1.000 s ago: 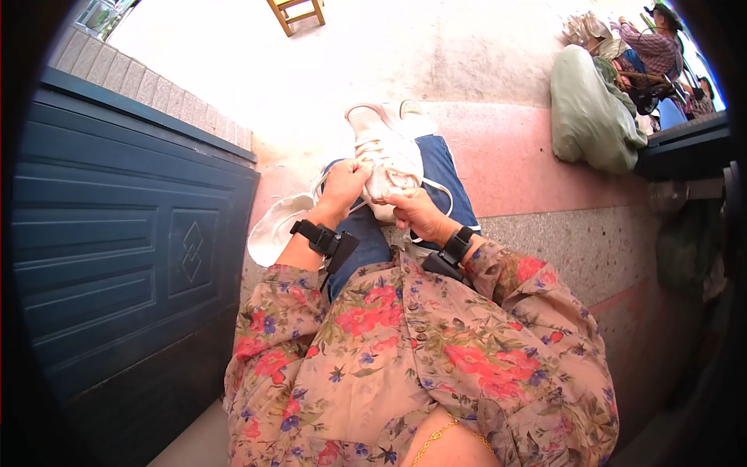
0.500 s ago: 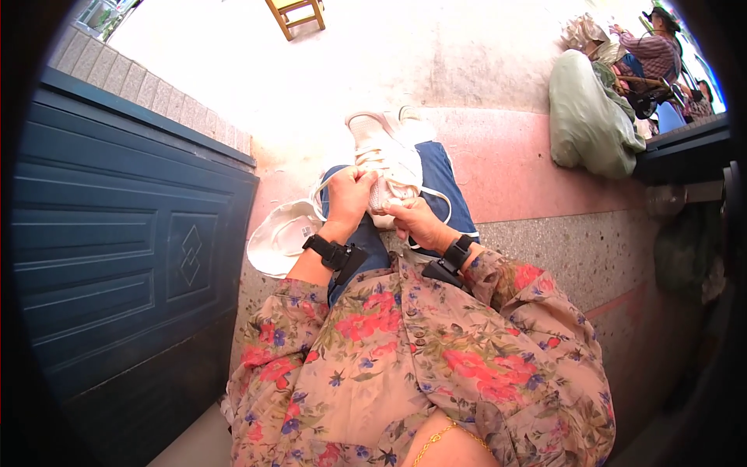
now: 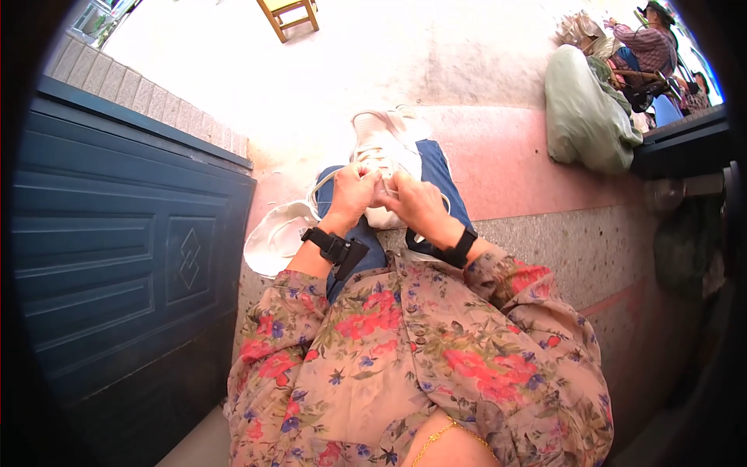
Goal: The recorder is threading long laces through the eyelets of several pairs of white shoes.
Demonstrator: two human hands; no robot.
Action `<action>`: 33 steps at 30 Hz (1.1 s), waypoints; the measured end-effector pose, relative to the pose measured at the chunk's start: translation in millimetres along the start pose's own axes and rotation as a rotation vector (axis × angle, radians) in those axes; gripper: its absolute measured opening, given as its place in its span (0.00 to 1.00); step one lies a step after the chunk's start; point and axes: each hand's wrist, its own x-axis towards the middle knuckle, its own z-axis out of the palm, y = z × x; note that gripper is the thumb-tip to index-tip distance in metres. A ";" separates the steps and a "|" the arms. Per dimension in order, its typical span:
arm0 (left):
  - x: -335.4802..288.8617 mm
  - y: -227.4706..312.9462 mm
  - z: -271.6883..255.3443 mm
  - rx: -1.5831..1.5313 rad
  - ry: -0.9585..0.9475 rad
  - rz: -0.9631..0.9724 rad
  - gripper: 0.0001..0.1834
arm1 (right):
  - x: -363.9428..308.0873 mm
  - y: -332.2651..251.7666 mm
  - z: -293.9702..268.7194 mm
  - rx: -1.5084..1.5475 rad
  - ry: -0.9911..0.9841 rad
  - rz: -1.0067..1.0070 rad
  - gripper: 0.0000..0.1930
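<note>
A white lace-up sneaker (image 3: 401, 156) lies over my lap between my blue-jeaned legs, toe pointing away from me. My left hand (image 3: 354, 192) is closed at the left edge of its lacing, pinching a white shoelace (image 3: 317, 187) that loops out beside the wrist. Close by on the right, my right hand (image 3: 424, 206) bends its fingers onto the lacing, thumb and fingertips together near the left hand's. What those fingertips grip is partly hidden, but lace runs between the hands. Another strand of lace curves out behind the right hand.
A white cap-like cloth item (image 3: 272, 241) lies left of my legs. Dark blue panelled door (image 3: 117, 233) stands at left. A pale green sack (image 3: 580, 113) rests at right, with a seated person (image 3: 650, 47) beyond. A wooden stool (image 3: 289, 15) stands far ahead.
My right hand has moved up and left, from the near end of the sneaker onto its lacing beside my left hand. My left hand stays nearly in place.
</note>
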 end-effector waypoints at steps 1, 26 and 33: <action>0.6 -0.3 -1.0 0.024 -0.018 0.023 0.06 | 3.8 3.7 -0.4 -0.001 0.034 0.015 0.14; -4.3 7.2 -3.1 0.163 -0.181 0.071 0.07 | 15.3 36.8 6.0 0.464 -0.067 0.249 0.11; 3.8 12.1 1.2 0.287 -0.129 0.150 0.10 | 21.7 36.7 1.9 0.697 -0.259 0.449 0.10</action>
